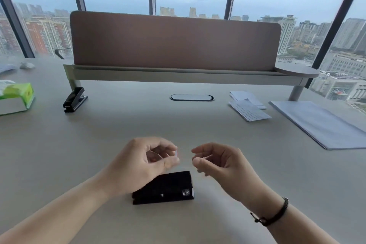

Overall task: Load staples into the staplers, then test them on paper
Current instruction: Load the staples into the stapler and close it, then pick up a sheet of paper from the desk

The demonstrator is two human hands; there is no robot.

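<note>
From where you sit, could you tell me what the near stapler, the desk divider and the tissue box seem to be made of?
The near stapler looks like matte black plastic or painted metal, with a small shiny metal part at its right end. The desk divider looks like brown felt or fabric: flat, no glare, rounded corners. The tissue box appears to be printed green and white card or soft wrap; blur leaves that open.

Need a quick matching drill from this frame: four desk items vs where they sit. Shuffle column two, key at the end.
1. near stapler
2. far stapler
3. tissue box
4. large paper stack

A. far left edge
B. right side of desk
C. below the hands
D. by the shelf's left leg

Pairs: 1-C, 2-D, 3-A, 4-B
</note>
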